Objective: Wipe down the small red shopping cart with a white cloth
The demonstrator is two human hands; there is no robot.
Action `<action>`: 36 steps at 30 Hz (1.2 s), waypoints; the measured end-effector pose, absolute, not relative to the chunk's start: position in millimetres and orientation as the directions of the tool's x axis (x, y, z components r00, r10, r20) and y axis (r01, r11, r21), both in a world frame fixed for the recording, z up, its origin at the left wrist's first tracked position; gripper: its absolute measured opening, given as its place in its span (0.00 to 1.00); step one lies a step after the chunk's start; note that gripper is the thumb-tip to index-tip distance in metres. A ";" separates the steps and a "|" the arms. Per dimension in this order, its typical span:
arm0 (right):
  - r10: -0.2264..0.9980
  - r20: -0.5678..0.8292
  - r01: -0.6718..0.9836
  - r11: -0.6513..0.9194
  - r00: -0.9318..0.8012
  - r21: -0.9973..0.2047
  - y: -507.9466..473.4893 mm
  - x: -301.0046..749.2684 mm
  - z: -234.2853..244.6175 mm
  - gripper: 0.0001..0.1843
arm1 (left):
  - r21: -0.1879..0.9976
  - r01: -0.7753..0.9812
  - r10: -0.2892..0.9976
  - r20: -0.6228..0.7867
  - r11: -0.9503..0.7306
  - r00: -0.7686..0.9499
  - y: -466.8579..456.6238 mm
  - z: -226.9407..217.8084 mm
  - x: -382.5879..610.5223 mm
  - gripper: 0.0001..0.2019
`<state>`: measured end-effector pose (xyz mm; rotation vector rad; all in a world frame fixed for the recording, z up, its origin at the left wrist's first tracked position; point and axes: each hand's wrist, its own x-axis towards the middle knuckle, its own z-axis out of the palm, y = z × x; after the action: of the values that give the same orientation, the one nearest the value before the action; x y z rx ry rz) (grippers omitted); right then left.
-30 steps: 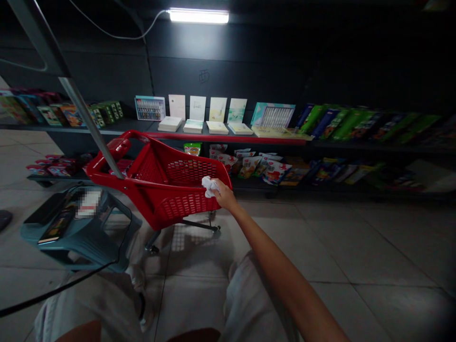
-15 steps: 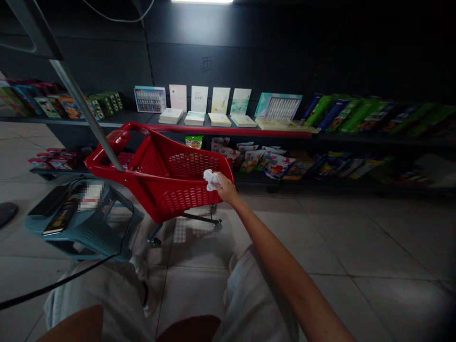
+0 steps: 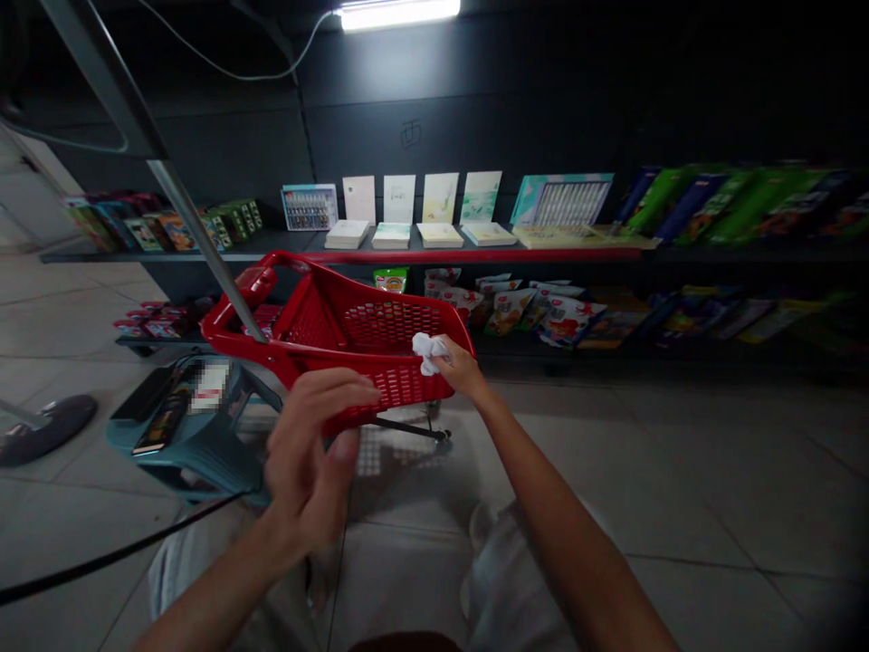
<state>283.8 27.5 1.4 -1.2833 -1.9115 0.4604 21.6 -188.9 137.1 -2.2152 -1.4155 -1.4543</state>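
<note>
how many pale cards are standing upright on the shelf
4, left to right on the upper shelf: first card, second card, third card, fourth card, each behind a flat booklet.

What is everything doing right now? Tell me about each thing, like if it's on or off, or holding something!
Right hand: closed around the cloth at the cart's rim.
Crumpled white cloth: bunched up, pinched in the right hand.
Left hand: raised, fingers loosely curled, holding nothing visible.
Red shopping cart: upright on its wheels on the tiled floor.
Ceiling light tube: switched on.
Teal plastic stool: upright, with things lying on top.
</note>
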 end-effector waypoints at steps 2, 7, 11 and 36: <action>0.896 0.402 0.622 0.425 -0.188 -0.657 29.0 284.3 2.3 0.12 | 0.289 0.786 0.623 0.767 -0.546 0.150 -156.3 124.1 17.7 0.17; 0.853 0.475 0.660 0.485 -0.215 -0.573 37.2 286.0 5.1 0.13 | 0.051 0.957 0.711 0.681 -0.286 0.177 -75.7 92.5 -12.6 0.20; 0.824 0.540 0.726 0.475 -0.169 -0.497 36.3 274.2 9.1 0.22 | -0.043 0.980 0.786 0.590 -0.196 0.183 -52.1 80.2 -31.6 0.15; 0.793 0.470 0.715 0.581 -0.388 -0.390 15.8 275.5 10.6 0.29 | 0.015 0.959 0.729 0.653 -0.283 0.205 -28.2 57.7 -56.8 0.11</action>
<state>275.5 15.8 10.6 -1.1942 -2.1867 0.1624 -56.8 -28.2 57.7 -2.0905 -1.5726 -0.7906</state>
